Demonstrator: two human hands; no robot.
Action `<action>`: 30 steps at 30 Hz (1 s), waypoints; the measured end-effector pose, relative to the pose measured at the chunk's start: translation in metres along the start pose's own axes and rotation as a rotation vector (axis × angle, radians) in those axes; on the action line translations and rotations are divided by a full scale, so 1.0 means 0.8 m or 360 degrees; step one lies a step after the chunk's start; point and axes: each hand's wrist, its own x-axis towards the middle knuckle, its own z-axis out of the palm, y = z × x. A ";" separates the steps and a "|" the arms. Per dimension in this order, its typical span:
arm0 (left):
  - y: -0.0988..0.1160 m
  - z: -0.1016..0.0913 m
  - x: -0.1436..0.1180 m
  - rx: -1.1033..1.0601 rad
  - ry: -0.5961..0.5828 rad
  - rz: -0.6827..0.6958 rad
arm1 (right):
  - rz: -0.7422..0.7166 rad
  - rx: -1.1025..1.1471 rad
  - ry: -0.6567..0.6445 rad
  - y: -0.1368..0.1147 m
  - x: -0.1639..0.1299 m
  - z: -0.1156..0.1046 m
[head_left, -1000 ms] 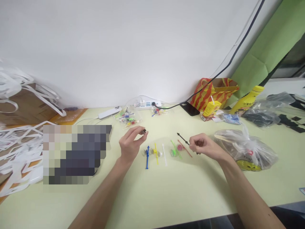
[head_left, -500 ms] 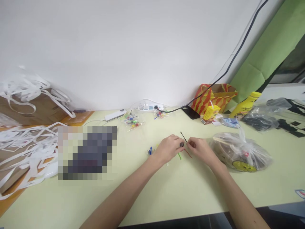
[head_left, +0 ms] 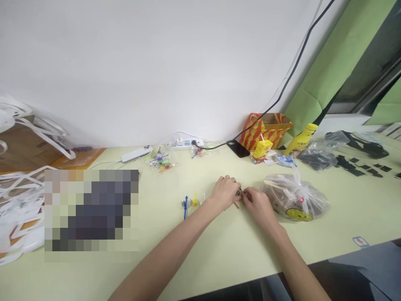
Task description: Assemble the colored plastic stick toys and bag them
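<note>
We are bringing our two hands together over the middle of the pale yellow-green table. Our left hand is curled with its fingers closed around a small dark piece, which is showing only as a speck between the two hands. Our right hand is meeting it from the other side, with the fingers drawn together at the same spot. What exactly the right fingers are pinching we cannot tell, because the left hand is covering it. We are judging that we are joining two small parts, and that the next move is asking for a fine, steady push with the fingertips.

Just to the left of the left hand, a blue pick and a yellow pick are lying on the table. Close to the right hand, a tied clear plastic bag is sitting.

Farther back, small clear packets of coloured picks are resting near a white power strip. A black phone, a yellow drink carton and a red and yellow striped bag are standing near the white wall. A black cable is running up this wall, and a green cloth is hanging at the far right.
</note>
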 end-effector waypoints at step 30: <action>-0.130 -0.049 -0.229 -0.0518 0.0252 -0.0207 | -0.1142 0.0153 0.0006 -0.158 0.026 0.046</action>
